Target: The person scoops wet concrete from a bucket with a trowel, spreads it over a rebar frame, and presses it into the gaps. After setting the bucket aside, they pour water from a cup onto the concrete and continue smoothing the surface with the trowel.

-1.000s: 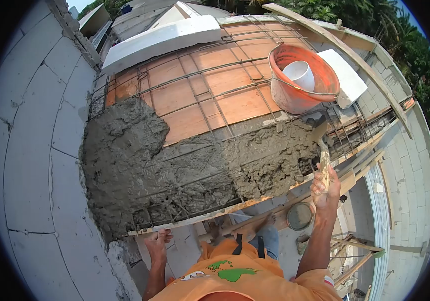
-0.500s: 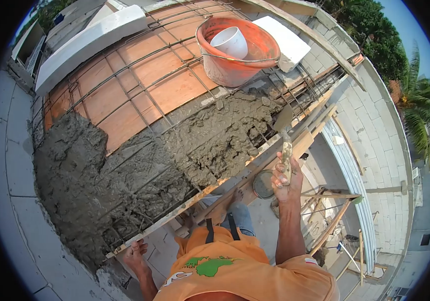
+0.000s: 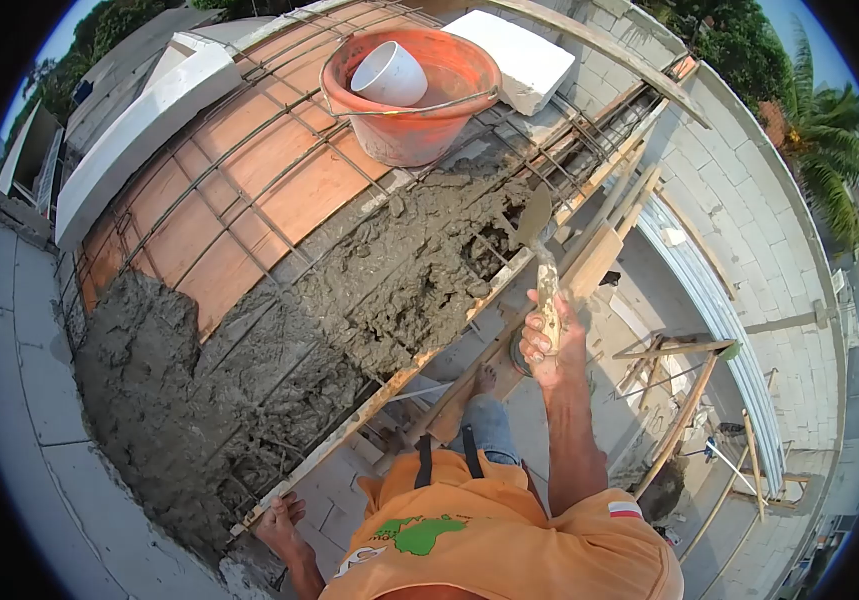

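Observation:
My right hand [image 3: 555,340] is wrapped around the pale, mortar-smeared handle of a trowel [image 3: 535,218]. The blade points away from me, over the right end of the wet concrete [image 3: 379,270] and close to the rebar there. My left hand [image 3: 285,527] is at the near lower end of the wooden edge board [image 3: 379,395], its fingers curled at the board's edge. Grey, lumpy concrete partly covers the rebar grid [image 3: 239,165] on the plywood [image 3: 179,255]. An orange bucket [image 3: 404,140] with a white pail [image 3: 389,75] inside stands on the grid.
A white block [image 3: 514,60] lies behind the bucket, and a long white slab [image 3: 139,145] at the far left. Below the edge board are a plank [image 3: 589,265], my foot [image 3: 485,378] and a wooden frame [image 3: 684,410]. A block wall [image 3: 739,190] rises on the right.
My view has shifted, so the bucket and concrete sit further left. My right hand still grips the trowel, its blade now beside the concrete's right end. My left hand remains at the edge board.

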Action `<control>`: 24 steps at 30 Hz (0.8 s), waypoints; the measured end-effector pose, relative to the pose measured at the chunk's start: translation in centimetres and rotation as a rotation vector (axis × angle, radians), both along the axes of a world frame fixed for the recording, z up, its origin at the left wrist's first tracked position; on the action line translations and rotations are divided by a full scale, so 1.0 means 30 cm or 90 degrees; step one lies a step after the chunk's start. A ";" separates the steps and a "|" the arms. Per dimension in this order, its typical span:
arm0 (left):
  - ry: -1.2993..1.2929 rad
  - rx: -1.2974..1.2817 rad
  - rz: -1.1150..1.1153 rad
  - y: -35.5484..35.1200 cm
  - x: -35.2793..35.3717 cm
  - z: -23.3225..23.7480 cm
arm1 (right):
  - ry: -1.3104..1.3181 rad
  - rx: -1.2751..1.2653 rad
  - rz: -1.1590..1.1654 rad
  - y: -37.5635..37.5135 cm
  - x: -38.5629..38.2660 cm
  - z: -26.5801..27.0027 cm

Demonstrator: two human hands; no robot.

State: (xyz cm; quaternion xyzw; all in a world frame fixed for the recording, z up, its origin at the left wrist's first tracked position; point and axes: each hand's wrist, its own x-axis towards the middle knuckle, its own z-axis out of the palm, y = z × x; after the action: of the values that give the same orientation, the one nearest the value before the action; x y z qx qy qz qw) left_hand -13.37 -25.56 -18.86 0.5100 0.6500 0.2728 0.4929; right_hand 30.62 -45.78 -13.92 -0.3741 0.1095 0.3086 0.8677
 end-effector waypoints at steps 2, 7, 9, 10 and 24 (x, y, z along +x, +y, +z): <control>-0.034 -0.002 -0.011 -0.003 -0.020 -0.003 | 0.023 -0.020 -0.012 -0.001 -0.015 0.025; -0.021 -0.008 -0.012 -0.001 -0.028 -0.007 | -0.019 0.022 0.065 0.056 -0.090 0.092; -0.021 -0.010 -0.014 0.011 -0.033 -0.008 | 0.064 0.058 0.196 0.103 -0.146 0.100; -0.020 -0.012 -0.017 0.012 -0.035 -0.013 | 0.090 0.083 0.240 0.113 -0.167 0.061; -0.035 -0.008 -0.033 0.011 -0.029 -0.011 | -0.026 -0.192 0.207 0.014 -0.279 0.134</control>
State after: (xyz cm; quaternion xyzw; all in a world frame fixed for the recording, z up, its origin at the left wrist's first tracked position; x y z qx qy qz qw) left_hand -14.25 -25.22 -19.20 0.5158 0.6243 0.2701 0.5208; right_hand 22.25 -45.35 -9.89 -0.5187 0.0749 0.4167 0.7428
